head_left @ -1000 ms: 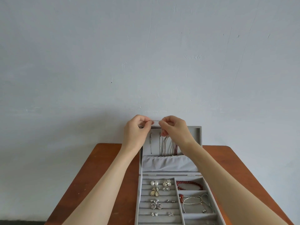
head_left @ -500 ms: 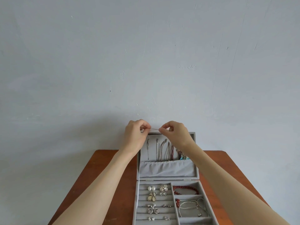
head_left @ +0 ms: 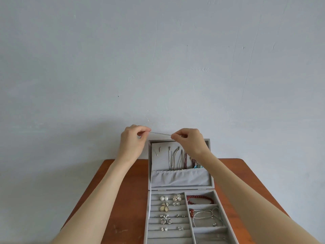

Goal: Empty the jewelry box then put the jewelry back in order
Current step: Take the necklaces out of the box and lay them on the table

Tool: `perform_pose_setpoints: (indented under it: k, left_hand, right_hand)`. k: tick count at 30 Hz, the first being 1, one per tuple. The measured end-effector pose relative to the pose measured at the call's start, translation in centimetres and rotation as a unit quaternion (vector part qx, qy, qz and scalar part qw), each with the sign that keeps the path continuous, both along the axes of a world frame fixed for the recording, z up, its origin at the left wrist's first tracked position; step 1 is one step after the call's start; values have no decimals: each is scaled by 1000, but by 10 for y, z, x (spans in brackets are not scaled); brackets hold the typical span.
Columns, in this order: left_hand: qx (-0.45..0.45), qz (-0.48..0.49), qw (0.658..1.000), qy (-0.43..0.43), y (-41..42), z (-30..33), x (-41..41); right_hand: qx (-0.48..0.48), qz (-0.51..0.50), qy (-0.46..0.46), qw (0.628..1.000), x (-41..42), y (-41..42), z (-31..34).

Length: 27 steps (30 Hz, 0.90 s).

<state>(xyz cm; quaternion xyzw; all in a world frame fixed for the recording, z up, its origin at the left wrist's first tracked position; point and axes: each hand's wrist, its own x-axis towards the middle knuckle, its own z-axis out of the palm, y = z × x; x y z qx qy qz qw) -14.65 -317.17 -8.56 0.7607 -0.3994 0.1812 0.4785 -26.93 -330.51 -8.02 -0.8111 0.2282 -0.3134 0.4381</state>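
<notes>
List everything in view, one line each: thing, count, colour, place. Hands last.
jewelry box: one, grey, open on the table, lid upright.
table: one, reddish-brown wood, against the wall.
wall: one, pale grey-blue, behind the table.
thin chain: one, silver, stretched between both hands above the lid.
hanging necklaces: several, mostly silver, inside the lid, ends in the fabric pocket.
earrings: several pairs, pearl and silver, left slotted section of the tray.
bead bracelet: one, dark red, top right compartment.
silver bracelets: count unclear, next compartment down.
left hand: pinches the chain's left end.
right hand: pinches the chain's right end.
</notes>
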Motion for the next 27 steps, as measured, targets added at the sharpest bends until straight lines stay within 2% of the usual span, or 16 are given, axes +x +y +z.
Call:
perform_pose_setpoints:
  k: [6,10,12,14,16,17,19,21,22,23,24,26,27]
  left_hand:
    - [111,22,993,-37,55,0,-1]
    - [231,33,972,1,89,-4,-5]
    - [238,21,969,60,102,-8,-10]
    - [204,-2,967,151,110,-13,-12]
    - [111,-42,953,280,116,-20,-10]
    - [45,-78,931,354,119,-24,-8]
    - [-87,-149,862,476,125,-31,1]
    - [-183,-176,799,545,130,-39,16]
    - [-195,-167,788,560,133,-44,25]
    - [-176,-149,797,559,135,-49,34]
    - [-122,-123,826,536,138,-53,44]
    - [51,-53,895,441,144,-61,62]
    - [115,-20,912,393,146,-64,72]
  right_hand:
    - [-16,18,26,999,-9,28,12]
    - [-36,71,75,994,-10,57,19]
    - [-57,114,109,986,-7,74,23]
    - [-68,142,116,981,-1,88,27]
    - [-54,140,94,984,6,94,29]
    - [-43,133,82,987,10,95,28]
    - [-22,122,80,989,20,96,21]
    - [-21,110,102,988,35,98,7]
    - [-26,104,115,988,43,99,-1]
    - [-31,97,127,987,51,101,-10]
    - [-37,90,137,986,61,103,-19]
    - [-52,72,159,983,82,106,-35]
    - [-58,60,172,982,93,107,-44]
